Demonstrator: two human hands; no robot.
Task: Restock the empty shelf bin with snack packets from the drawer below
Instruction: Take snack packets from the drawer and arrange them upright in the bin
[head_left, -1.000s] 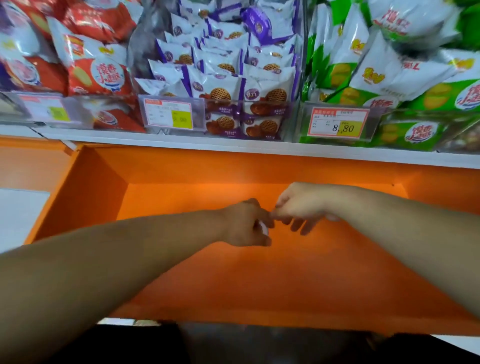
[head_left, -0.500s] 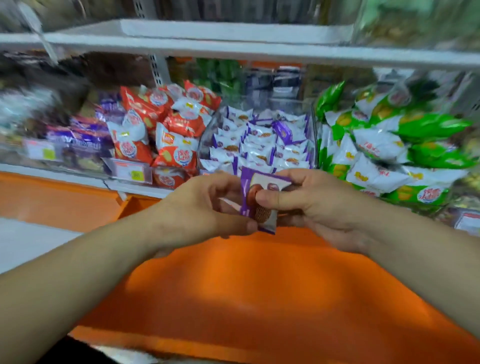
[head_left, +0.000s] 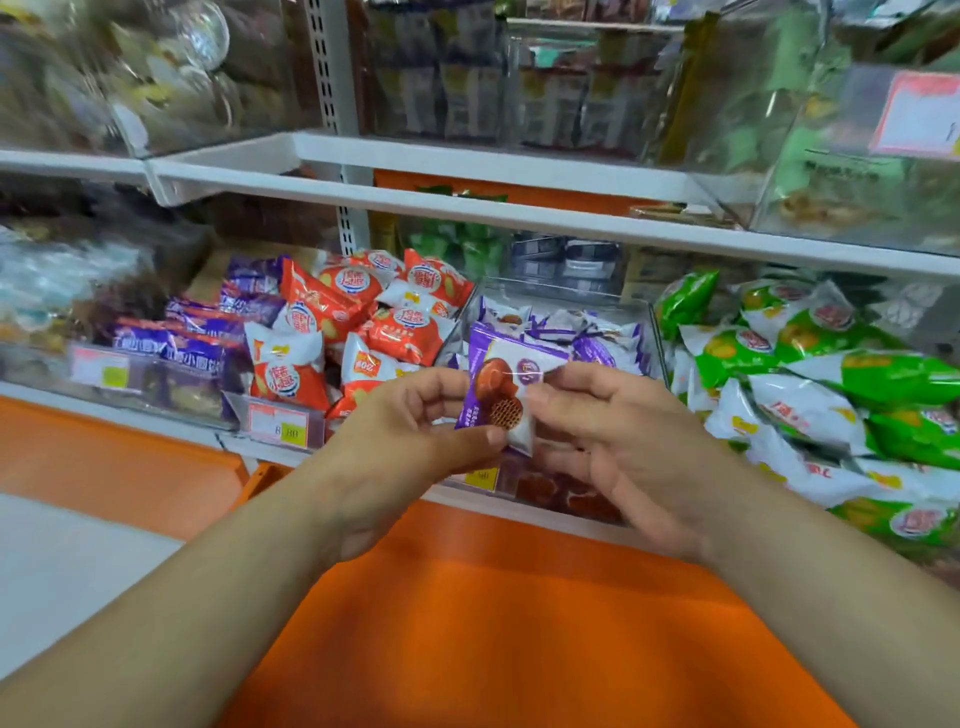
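Snack packets fill most of the middle shelf: a clear shelf bin (head_left: 644, 332) at centre holds purple-and-white packets (head_left: 597, 338) of the same kind as the one in hand, with red packets (head_left: 363, 322) in the bin to its left and green ones (head_left: 831, 374) piled to its right. Nearest the viewer, the open orange drawer (head_left: 493, 623) spreads across the lower part of the view, and what shows of its floor is bare (its near end is out of sight).

The step in hand looks like the carry from drawer to bin: one purple waffle packet (head_left: 506, 387) is held upright in the air, just in front of the purple bin and above the drawer's far edge. The next move, I judge, calls for a short reach forward over the bin's clear front wall and a release onto the pile there, keeping the packet flat enough not to slide off toward the neighbours.

Both hands share the packet. On the left hand (head_left: 410, 441) the grip is a narrow pinch, thumb and fingers closed on the packet's lower left edge. On the right hand (head_left: 618, 436) the grip is likewise narrow, thumb and forefinger closed on the right edge, the other fingers loosely curled beneath.
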